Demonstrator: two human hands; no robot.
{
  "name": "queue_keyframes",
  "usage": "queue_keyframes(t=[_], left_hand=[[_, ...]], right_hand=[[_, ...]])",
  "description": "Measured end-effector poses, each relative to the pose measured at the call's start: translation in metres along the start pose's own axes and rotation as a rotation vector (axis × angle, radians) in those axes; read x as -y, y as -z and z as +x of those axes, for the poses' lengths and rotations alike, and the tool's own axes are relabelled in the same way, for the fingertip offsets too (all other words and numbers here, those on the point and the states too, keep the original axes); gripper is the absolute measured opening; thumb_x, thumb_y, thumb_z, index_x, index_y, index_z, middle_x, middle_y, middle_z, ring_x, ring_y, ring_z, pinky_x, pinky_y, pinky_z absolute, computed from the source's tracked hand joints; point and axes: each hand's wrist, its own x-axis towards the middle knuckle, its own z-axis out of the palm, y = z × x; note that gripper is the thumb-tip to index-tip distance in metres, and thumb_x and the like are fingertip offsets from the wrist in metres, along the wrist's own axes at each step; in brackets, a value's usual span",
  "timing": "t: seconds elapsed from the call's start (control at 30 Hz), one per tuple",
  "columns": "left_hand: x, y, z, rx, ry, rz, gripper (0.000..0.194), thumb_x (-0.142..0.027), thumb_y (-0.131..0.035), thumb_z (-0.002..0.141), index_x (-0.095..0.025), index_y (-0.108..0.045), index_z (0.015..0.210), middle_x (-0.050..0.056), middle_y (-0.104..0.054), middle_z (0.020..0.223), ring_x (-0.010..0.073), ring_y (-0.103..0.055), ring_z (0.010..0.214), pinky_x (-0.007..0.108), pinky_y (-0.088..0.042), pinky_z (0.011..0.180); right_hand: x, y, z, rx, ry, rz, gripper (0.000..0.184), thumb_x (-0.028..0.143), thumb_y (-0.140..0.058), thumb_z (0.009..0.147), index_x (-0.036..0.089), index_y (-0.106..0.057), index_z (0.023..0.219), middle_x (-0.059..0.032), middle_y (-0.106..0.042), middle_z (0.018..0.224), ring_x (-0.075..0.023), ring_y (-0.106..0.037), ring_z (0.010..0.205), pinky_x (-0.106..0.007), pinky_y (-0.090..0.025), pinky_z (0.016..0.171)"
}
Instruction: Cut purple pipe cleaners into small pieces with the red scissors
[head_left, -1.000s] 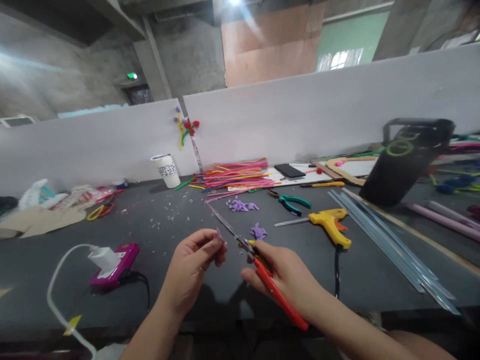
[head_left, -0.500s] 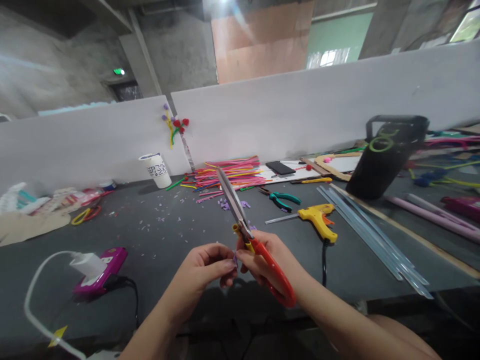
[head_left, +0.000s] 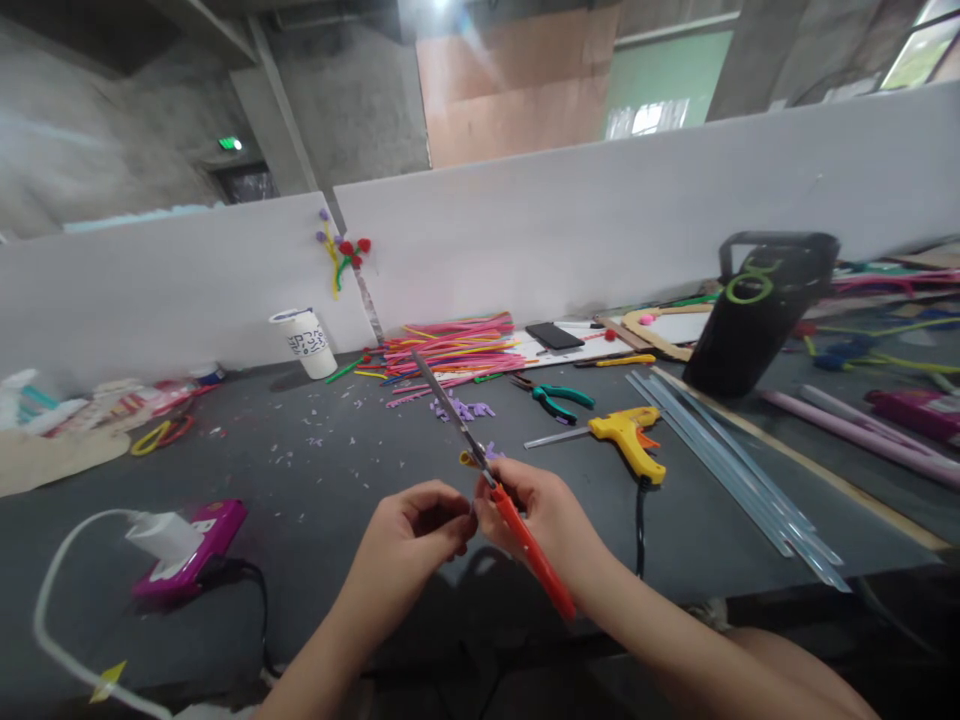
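Observation:
My right hand [head_left: 544,520] grips red-handled scissors [head_left: 517,535] whose closed blades [head_left: 442,400] point up and away to the left. My left hand [head_left: 416,530] is closed in a pinch right beside the right hand's fingertips; what it pinches is too small to make out. Both hands hover over the near edge of the dark table [head_left: 337,500]. Small purple cut pieces [head_left: 461,409] lie on the table just beyond the scissors' tip.
A yellow glue gun [head_left: 630,440] and green-handled pliers [head_left: 559,397] lie to the right. Coloured pipe cleaners [head_left: 450,352], a paper cup [head_left: 305,342] and a phone [head_left: 555,335] sit at the back. A pink device with a white charger [head_left: 184,535] lies left. Clear rods [head_left: 735,480] and a black bin [head_left: 757,320] stand right.
The scissors first swung upright, then lowered with their blades narrower to view. My hands came together, fingertips now touching, and the purple bit seen earlier in the left pinch no longer shows.

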Motion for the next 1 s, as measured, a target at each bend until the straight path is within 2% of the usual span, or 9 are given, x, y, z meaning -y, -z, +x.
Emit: queue_keyframes(t=[0.1, 0.3, 0.47, 0.67, 1.0], left_hand=[[-0.003, 0.003, -0.001, -0.062, -0.011, -0.052, 0.008, -0.023, -0.064, 0.067, -0.015, -0.062, 0.065, -0.003, -0.055, 0.052, 0.0077, -0.047, 0.050, 0.019, -0.037, 0.051], [-0.006, 0.013, -0.001, -0.269, -0.062, -0.347, 0.004, -0.019, -0.063, 0.067, -0.015, -0.063, 0.067, -0.001, -0.061, 0.061, 0.0074, -0.050, 0.053, 0.018, -0.038, 0.052], [-0.006, 0.016, -0.003, -0.345, -0.160, -0.391, 0.003, -0.016, -0.064, 0.066, -0.015, -0.064, 0.068, -0.002, -0.058, 0.059, 0.0073, -0.050, 0.054, 0.018, -0.040, 0.053], [-0.009, 0.015, -0.006, -0.371, -0.204, -0.416, 0.005, -0.018, -0.065, 0.065, -0.016, -0.066, 0.069, -0.002, -0.058, 0.059, 0.0070, -0.049, 0.053, 0.018, -0.040, 0.052], [-0.009, 0.014, -0.005, -0.363, -0.207, -0.450, 0.005, -0.017, -0.065, 0.065, -0.016, -0.066, 0.070, -0.002, -0.057, 0.060, 0.0066, -0.050, 0.054, 0.018, -0.040, 0.053]], right_hand=[[0.004, 0.003, -0.002, 0.001, 0.034, -0.100, 0.006, 0.022, -0.049, 0.067, 0.018, -0.046, 0.065, 0.0050, -0.045, 0.054, -0.0080, -0.041, 0.049, -0.017, -0.032, 0.047], [0.002, 0.003, -0.012, 0.015, 0.078, -0.515, 0.020, 0.037, -0.052, 0.070, 0.019, -0.047, 0.077, 0.0024, -0.053, 0.058, -0.0110, -0.044, 0.050, -0.020, -0.028, 0.048], [-0.006, 0.000, -0.015, 0.012, 0.101, -0.762, 0.028, 0.045, -0.046, 0.075, 0.018, -0.050, 0.080, -0.0018, -0.057, 0.062, -0.0158, -0.051, 0.055, -0.023, -0.026, 0.050], [-0.006, -0.001, -0.014, 0.004, 0.122, -0.880, 0.028, 0.045, -0.043, 0.078, 0.018, -0.050, 0.079, -0.0029, -0.059, 0.062, -0.0182, -0.054, 0.056, -0.025, -0.025, 0.049], [-0.008, -0.002, -0.016, -0.009, 0.147, -0.933, 0.031, 0.047, -0.039, 0.080, 0.018, -0.049, 0.076, -0.0026, -0.060, 0.060, -0.0184, -0.055, 0.053, -0.025, -0.023, 0.048]])
